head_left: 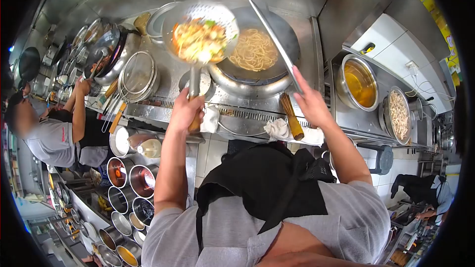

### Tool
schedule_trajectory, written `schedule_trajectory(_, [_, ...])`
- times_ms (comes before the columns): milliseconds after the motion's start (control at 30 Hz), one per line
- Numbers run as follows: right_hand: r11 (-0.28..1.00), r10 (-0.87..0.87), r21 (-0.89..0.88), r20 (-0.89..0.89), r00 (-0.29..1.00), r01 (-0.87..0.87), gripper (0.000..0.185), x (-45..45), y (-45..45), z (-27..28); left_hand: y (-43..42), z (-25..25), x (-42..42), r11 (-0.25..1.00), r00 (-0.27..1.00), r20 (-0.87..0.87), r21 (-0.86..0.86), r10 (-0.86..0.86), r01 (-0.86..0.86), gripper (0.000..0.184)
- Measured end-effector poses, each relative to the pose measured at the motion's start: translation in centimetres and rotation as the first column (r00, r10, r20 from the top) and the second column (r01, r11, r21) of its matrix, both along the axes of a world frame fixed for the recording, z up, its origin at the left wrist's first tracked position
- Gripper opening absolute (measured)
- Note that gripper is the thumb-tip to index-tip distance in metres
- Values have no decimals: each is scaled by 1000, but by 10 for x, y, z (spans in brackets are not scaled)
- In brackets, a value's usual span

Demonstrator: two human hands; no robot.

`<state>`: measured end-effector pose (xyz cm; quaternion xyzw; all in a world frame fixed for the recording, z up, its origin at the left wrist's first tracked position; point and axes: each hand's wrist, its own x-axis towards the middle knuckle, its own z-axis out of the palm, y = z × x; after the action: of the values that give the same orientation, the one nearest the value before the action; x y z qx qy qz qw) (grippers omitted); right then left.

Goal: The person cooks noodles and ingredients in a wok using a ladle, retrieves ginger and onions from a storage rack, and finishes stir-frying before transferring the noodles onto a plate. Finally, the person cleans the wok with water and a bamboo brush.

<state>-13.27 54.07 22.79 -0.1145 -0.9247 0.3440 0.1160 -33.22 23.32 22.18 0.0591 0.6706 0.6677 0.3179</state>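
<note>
Steel strainer [227,20] heaped with mixed vegetables [198,39] hangs left of the noodles [254,49] in the wok [287,34], straight ahead of the left hand [188,110], fingers clenched around its handle; the right hand [311,103] grasps a ladle [272,32], shaft slanting forward-left.

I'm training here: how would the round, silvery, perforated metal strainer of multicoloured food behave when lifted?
The perforated metal strainer probably feels front-heavy: its load sits well beyond the left hand. Its heaped, loose food might spill if tipped.
</note>
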Motion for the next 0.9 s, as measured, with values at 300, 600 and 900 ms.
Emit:
schedule_trajectory(300, [265,77,-944,222,972,195,83,-24,33,-48,164,-87,-83,980,981,9,-39,-193,193,17])
schedule_trajectory(600, [979,-94,-126,424,901,161,83,11,66,-114,135,-101,-68,830,786,-550,-550,-282,-87,66])
schedule_trajectory(900, [957,-284,155,342,896,244,86,65,138,-134,127,-60,-41,767,757,-614,-590,-222,-254,77])
